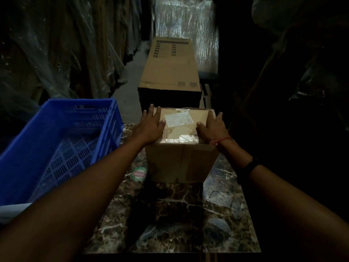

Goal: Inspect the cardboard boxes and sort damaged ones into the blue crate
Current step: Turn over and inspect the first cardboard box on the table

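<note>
A small cardboard box (181,159) with a white label and clear tape on top stands on a dark marble-patterned slab (170,214). My left hand (151,125) lies flat on the box's top left edge, fingers straight, thumb on the lid. At the top right edge my right hand (213,129) holds the box, its thumb on the lid and its fingers down the right side. The box's front face looks creased. An empty blue plastic crate (62,148) stands to the left, tilted a little.
A long cardboard box (171,67) lies behind the small one, running away from me. Plastic-wrapped goods (185,21) stand at the far end. Dark plastic-covered stock lines both sides of the narrow aisle. A round green and red sticker (139,173) lies on the slab.
</note>
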Demonstrator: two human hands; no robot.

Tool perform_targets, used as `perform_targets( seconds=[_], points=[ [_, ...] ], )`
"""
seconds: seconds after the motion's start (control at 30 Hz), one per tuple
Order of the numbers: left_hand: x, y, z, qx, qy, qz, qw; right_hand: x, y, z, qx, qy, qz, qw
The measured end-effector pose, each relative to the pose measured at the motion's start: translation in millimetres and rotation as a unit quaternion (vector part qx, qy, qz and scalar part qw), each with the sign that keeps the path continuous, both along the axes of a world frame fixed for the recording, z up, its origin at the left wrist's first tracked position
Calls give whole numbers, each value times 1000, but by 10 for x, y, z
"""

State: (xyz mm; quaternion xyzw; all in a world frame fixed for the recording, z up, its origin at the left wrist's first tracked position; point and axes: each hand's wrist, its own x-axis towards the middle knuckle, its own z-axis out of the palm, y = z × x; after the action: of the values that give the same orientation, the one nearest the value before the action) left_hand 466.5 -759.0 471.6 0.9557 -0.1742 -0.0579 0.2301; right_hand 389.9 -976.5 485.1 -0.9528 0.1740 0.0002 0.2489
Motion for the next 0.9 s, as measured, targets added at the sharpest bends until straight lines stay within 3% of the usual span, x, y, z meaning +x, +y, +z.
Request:
perform_targets(
  seconds=[0.07, 0.17, 0.27, 0.33, 0.53, 0.73, 0.9],
  points=[
    [79, -36, 62, -36, 32, 33, 998, 19, -45, 76, 92, -22, -22, 995],
    [234, -103, 221, -19, 104, 68, 992, 9, -53, 190, 90, -10, -20, 996],
    [260, -111, 367, -60, 202, 69, 975, -4, -117, 296, 91, 20, -12, 996],
    [206, -74, 427, -72, 221, 70, 970, -5, -175, 363, 96, 39, 0, 995],
    [-31, -3, 547, -53, 180, 67, 980, -36, -170, 527, 77, 108, 25, 991],
    [-243, 104, 493, -80, 114, 77, 987, -193, -177, 474, 102, 41, -12, 994],
    [-425, 183, 361, -101, 26, 84, 991, -382, -103, 277, 139, -85, -22, 986]
  ],
)
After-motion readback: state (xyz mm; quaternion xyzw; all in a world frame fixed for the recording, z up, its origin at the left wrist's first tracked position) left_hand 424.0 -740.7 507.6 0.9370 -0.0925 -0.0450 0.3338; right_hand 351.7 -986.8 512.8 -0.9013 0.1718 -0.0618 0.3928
